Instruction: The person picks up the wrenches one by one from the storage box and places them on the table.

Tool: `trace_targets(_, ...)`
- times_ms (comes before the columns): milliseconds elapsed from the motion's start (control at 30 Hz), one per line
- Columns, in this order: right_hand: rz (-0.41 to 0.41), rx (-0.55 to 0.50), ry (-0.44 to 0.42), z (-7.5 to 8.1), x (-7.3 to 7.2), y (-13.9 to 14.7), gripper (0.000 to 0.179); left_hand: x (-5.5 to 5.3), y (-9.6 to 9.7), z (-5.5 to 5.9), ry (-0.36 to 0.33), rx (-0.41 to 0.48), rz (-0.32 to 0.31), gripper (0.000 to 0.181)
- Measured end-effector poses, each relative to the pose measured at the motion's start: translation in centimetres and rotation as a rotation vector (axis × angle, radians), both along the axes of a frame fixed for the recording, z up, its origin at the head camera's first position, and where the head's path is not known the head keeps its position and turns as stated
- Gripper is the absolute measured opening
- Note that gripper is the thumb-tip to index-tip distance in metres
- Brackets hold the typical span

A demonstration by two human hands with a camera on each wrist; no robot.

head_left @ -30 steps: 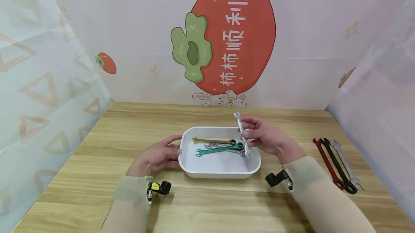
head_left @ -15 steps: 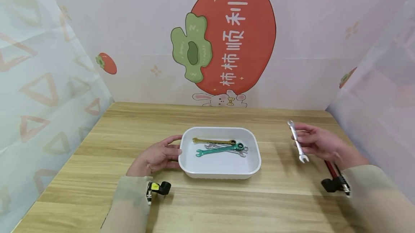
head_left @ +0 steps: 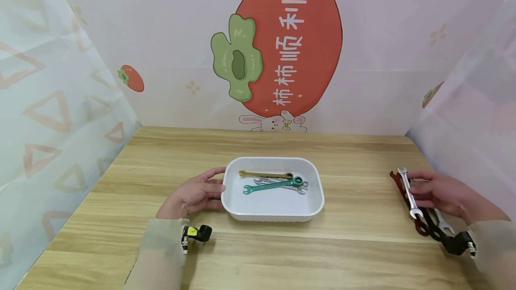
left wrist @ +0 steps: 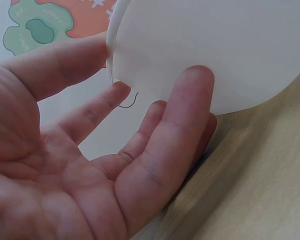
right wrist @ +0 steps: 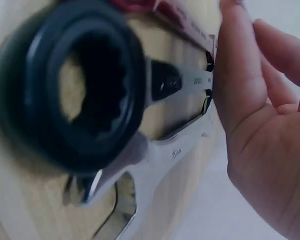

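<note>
Right hand (head_left: 441, 191): thumb and fingers pinch a slim silver wrench (head_left: 411, 198), open-ended at both tips, out at the right side of the wooden table (head_left: 274, 256). Held piece shows over the row of tools there; whether it touches them, cannot tell. Row beneath, from the left: red wrench (head_left: 394, 177), black wrench (right wrist: 164, 80), then a pale metal wrench (right wrist: 160, 155), lying side by side on the wood and partly covered by the hand in the head view. Black one's ring end looms large in the right wrist view (edges blurred); grip itself is out of sight from that angle.

Left hand (head_left: 197, 195): fingers spread and slightly bent, tips against the outer left end of a white tray (head_left: 266, 209). Touching, not clenched round it. Tray stands mid-table, well apart from the row.

In the tray: gold wrench (head_left: 264, 175) toward the far side, green wrench (head_left: 269, 186) slanting nearer, silver metal (head_left: 289, 188) partly under the green (number of pieces hard to tell from the overlap).

Behind: pale backdrop (head_left: 371, 48) printed with a large red fruit.
</note>
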State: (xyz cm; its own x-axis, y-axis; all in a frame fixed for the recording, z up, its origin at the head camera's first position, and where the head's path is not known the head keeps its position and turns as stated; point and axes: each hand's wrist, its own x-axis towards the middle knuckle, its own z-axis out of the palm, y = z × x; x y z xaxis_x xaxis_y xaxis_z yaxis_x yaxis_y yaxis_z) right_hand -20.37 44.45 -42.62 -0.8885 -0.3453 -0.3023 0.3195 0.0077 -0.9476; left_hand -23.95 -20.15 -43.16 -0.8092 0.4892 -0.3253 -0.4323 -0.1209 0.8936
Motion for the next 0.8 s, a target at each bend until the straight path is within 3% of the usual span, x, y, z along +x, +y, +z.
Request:
trace_targets(267,-0.004,0.291,-0.049,-0.3,-0.4,-0.9,0.030,0.0,-0.1,0.1,-0.004,0.010,-0.001,0.068)
trace_targets(433,-0.019,0.449,-0.033,-0.1,-0.7,-1.8,0.053,0.0,-0.1,0.1,-0.005,0.007,0.001,0.069)
trace_targets(500,-0.027,0.493,-0.023,0.0,-0.8,-2.1,0.059,0.0,-0.1,0.1,-0.004,0.006,0.001,0.069)
trace_targets(800,-0.080,0.663,0.006,0.2,-1.1,-3.2,0.050,-0.1,-0.1,0.2,0.001,0.004,-0.005,0.069)
